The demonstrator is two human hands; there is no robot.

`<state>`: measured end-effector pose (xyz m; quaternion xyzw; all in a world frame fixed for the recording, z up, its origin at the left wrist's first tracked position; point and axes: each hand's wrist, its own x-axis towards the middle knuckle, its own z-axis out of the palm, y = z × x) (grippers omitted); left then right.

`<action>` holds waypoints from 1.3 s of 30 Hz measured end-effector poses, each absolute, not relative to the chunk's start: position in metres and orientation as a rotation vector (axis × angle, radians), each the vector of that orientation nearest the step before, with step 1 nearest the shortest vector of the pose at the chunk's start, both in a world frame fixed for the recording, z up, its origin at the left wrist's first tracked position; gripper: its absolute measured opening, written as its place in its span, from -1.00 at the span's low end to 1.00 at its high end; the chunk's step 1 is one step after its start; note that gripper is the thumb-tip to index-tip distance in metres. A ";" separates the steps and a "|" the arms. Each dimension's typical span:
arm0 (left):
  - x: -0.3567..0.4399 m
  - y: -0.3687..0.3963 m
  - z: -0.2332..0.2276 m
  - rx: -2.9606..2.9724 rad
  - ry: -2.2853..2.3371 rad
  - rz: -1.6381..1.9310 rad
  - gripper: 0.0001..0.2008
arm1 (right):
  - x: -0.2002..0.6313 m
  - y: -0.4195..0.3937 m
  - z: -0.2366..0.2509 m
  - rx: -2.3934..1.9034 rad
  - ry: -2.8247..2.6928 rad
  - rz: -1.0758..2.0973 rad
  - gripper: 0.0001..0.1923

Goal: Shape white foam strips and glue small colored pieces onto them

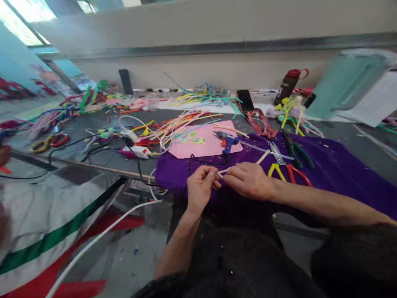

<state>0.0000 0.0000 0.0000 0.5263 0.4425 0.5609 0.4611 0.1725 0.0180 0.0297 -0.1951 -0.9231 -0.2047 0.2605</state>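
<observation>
Over the purple cloth [325, 165] at the table edge, left hand [200, 187] and right hand [248, 181] pinch shut on a pale stick [263, 157], seemingly mid-wrapping; steady fingertip turns look needed.

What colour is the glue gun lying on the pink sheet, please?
Blue, with an orange trigger; the head view shows it.

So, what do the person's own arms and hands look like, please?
Both forearms are bare: no sleeves, gloves, watch or rings can be seen on the left hand or the right hand. Dark clothing shows only at the bottom edge of the picture.
</observation>
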 end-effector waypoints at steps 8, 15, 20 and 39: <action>-0.002 -0.002 -0.002 1.147 0.973 1.417 -0.84 | 0.172 0.017 0.031 -0.676 -2.514 -0.208 -0.75; -0.008 -0.004 0.005 1.210 1.040 1.273 -0.83 | 0.179 0.031 0.039 -0.704 -2.365 0.100 -0.79; -0.005 -0.006 0.005 1.163 0.989 1.264 -0.81 | 0.179 0.035 0.035 -0.741 -2.494 0.499 -0.78; -0.015 -0.006 0.000 1.126 0.962 0.979 -0.66 | 0.175 0.025 0.023 -0.845 -2.650 -0.036 -0.79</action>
